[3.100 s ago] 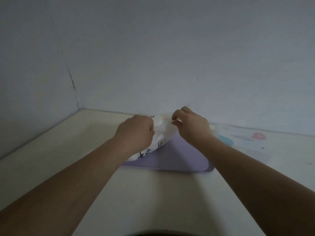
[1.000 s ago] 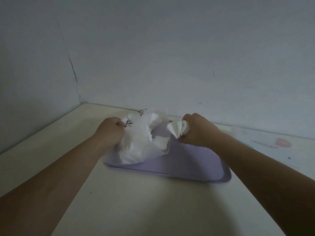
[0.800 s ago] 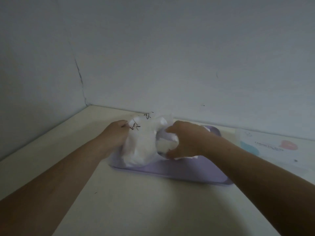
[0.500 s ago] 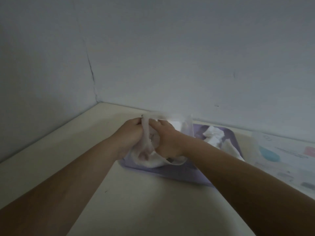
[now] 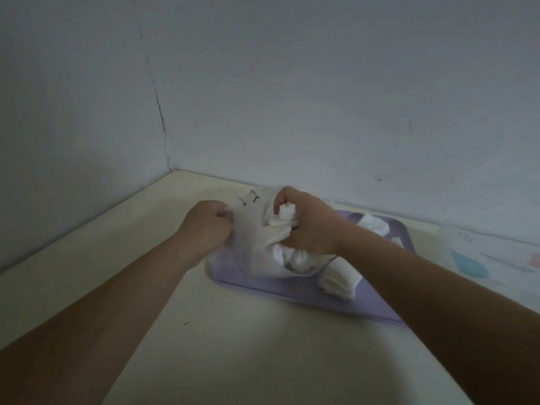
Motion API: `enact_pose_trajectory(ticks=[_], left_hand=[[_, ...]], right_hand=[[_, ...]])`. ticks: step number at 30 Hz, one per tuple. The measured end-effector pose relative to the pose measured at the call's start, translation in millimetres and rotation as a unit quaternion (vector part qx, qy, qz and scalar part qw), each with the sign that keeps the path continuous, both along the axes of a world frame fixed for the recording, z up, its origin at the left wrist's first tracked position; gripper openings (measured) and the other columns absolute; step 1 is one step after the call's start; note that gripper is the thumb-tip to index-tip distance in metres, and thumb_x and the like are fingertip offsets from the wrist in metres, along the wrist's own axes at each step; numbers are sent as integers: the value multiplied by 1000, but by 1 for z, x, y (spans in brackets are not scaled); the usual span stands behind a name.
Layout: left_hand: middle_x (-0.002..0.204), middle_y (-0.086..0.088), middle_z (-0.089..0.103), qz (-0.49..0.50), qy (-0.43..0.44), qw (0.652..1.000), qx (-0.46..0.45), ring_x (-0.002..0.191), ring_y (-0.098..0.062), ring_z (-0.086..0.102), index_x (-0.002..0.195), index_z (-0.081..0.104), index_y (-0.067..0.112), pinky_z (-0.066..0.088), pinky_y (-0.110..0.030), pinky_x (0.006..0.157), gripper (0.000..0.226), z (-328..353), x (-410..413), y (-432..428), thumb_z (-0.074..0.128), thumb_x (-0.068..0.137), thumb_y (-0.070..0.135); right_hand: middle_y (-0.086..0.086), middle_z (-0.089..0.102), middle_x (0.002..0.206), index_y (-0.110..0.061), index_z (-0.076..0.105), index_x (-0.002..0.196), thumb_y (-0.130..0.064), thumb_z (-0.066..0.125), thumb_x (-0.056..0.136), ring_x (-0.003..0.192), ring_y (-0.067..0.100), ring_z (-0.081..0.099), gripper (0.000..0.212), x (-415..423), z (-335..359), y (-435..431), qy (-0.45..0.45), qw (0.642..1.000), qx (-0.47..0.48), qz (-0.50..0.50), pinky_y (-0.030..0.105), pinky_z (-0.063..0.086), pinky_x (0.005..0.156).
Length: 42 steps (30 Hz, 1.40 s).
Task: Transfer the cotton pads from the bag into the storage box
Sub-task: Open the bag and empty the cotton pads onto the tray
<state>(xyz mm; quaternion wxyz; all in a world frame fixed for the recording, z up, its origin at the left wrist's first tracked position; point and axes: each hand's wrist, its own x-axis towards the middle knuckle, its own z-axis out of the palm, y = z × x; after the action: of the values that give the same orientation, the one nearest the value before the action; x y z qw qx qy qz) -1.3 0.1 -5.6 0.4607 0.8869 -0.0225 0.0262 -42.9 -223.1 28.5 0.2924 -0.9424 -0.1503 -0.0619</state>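
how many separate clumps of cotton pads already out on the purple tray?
2: one stack at the purple tray near edge under the right forearm, one clump at its far side. More may be hidden behind the bag.

Dim light, corner of two walls. Your left hand (image 5: pixel 208 226) is fisted on the left edge of the bag (image 5: pixel 251 244), a thin white one with small black marks near its top. Your right hand (image 5: pixel 306 226) is curled around a crumpled wad of pads (image 5: pixel 282 222) at the bag's mouth. The bag rests on a lilac tray (image 5: pixel 292 290) on the pale surface (image 5: pixel 233 361). More pads lie loose in the tray: one stack (image 5: pixel 339 280) by your right forearm, another (image 5: pixel 374 225) at the far side. A printed package (image 5: pixel 496 258) sits right of the tray.
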Motion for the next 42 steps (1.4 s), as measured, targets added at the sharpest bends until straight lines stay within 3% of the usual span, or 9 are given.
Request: enact_pose_trajectory(ticks=[6,10,15,20,25,30,36,39,42], left_hand=[[75,-11,71,28,15,999,26,77,-34,71,76,70,7,49,-32,62,18,3,5,9,56,83,16],[118,-4,70,47,-18,998,23,107,-28,66,118,68,19,53,-37,89,38,12,6,-1,61,84,32],[108,2,72,-19,-21,999,36,102,-25,69,108,70,22,53,-34,84,30,23,3,-17,63,84,39],[95,-9,75,-12,-1,999,32,89,-26,70,92,74,11,56,-36,80,55,36,16,-34,66,71,61],[69,-6,61,-54,-6,998,14,67,-20,55,71,67,10,39,-28,59,31,25,27,-34,62,98,24],[80,-1,63,-95,-3,993,-68,74,-14,52,80,66,20,38,-28,66,33,27,33,-27,48,108,21],[80,1,61,-55,-19,989,-138,76,-16,52,78,60,19,39,-31,71,35,16,46,-16,44,109,24],[70,6,57,-41,1,980,-197,69,-13,49,75,57,20,37,-26,60,39,14,50,-14,44,111,24],[82,-9,64,-50,38,962,-267,80,-21,57,82,65,17,43,-33,74,36,10,53,-15,45,111,21]], right_hand=[[-10,52,108,-42,53,112,-23,72,74,102,21,57,46,-23,39,-53,20,971,-221,-87,37,52,81],[1,43,147,-42,46,145,-50,74,83,139,29,43,69,-33,20,-66,85,946,-285,-125,45,45,110],[4,44,153,-36,56,142,-63,61,88,144,29,39,60,-48,23,-34,-38,917,-383,-102,47,37,116],[3,68,122,-27,70,121,-38,56,100,117,29,64,28,-37,15,9,7,966,-258,-13,37,54,93],[10,53,146,-31,18,165,-39,58,97,135,35,51,79,2,1,24,75,973,-217,11,40,45,105],[16,37,151,-14,45,143,-67,66,82,150,38,25,84,38,-1,34,113,947,-297,-50,53,36,115],[-5,56,84,-22,51,85,-54,78,81,79,21,58,41,52,0,41,83,984,-134,-79,31,42,71],[2,63,116,-18,60,115,-74,74,67,109,27,65,75,59,-11,39,106,985,-95,-96,34,48,83],[8,43,140,-12,51,135,-57,79,72,138,32,44,82,70,-18,33,167,964,-207,-27,42,42,104]])
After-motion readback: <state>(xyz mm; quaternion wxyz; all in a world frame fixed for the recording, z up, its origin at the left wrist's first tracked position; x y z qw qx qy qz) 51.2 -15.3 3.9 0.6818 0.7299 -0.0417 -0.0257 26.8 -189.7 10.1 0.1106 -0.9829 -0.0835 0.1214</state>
